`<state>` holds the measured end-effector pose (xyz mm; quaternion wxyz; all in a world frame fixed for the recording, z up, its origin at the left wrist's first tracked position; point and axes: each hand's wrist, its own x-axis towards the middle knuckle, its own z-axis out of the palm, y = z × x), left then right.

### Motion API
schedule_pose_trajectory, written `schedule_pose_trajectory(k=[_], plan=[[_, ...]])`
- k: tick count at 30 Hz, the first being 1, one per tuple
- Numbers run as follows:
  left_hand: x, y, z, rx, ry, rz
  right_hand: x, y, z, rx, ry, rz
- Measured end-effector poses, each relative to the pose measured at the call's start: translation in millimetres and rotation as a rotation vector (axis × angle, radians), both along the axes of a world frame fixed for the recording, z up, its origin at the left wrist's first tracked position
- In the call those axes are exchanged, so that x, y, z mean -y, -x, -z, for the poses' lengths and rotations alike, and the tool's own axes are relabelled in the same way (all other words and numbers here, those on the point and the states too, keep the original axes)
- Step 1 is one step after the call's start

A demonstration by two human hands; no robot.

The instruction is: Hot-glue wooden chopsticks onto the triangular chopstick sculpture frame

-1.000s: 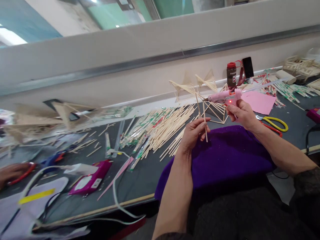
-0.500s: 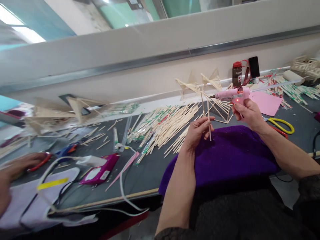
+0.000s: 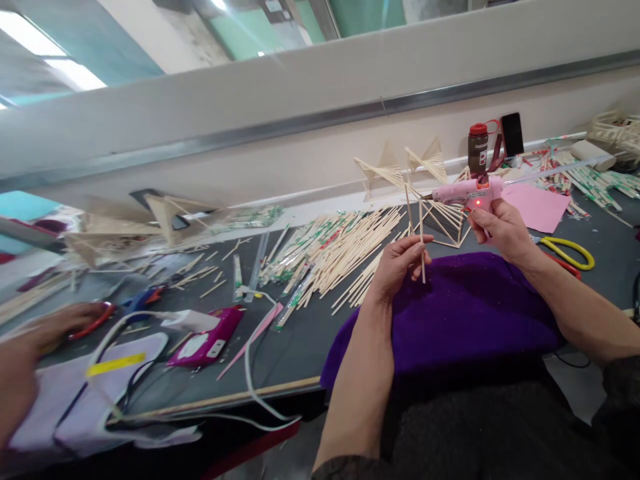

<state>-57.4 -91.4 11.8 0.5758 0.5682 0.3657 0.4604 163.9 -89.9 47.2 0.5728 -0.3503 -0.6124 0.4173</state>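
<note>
My left hand (image 3: 400, 263) is closed on thin wooden sticks (image 3: 421, 227) that stand nearly upright. My right hand (image 3: 500, 227) is wrapped round the grip of a pink glue gun (image 3: 463, 193), its red light lit and a clear glue stick jutting from its back. The nozzle points left, close to the sticks' upper ends; whether it touches them I cannot tell. Behind the left hand stands an open stick frame (image 3: 447, 223). Below both hands lies a purple cloth (image 3: 465, 313).
Loose sticks (image 3: 345, 257) and wrapped ones cover mid-table. Yellow-handled scissors (image 3: 570, 247), pink paper (image 3: 537, 205), a bottle (image 3: 478, 150) and a phone (image 3: 512, 133) are to the right. At left, a co-worker's hand (image 3: 65, 323) holds red-handled scissors near a magenta packet (image 3: 207, 340) and a white cable (image 3: 249, 363).
The whole view has shifted slightly, so things sit a little further right. Both hands keep their holds, and the glue gun stays at about the same place by the sticks.
</note>
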Motion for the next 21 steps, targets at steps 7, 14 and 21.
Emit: schedule_pose_trajectory(k=[7,14,21], plan=[[-0.8,0.2,1.1,-0.005,-0.010,-0.002,-1.2,-1.2,2.7,0.027,-0.001,0.003],[-0.4,-0.7,-0.2,0.011,-0.019,-0.055,-0.8,-0.7,3.2,0.030,-0.013,-0.008],[-1.1,0.0,-0.2,-0.013,-0.013,-0.022,-0.9,-1.3,2.7,0.023,-0.019,-0.014]])
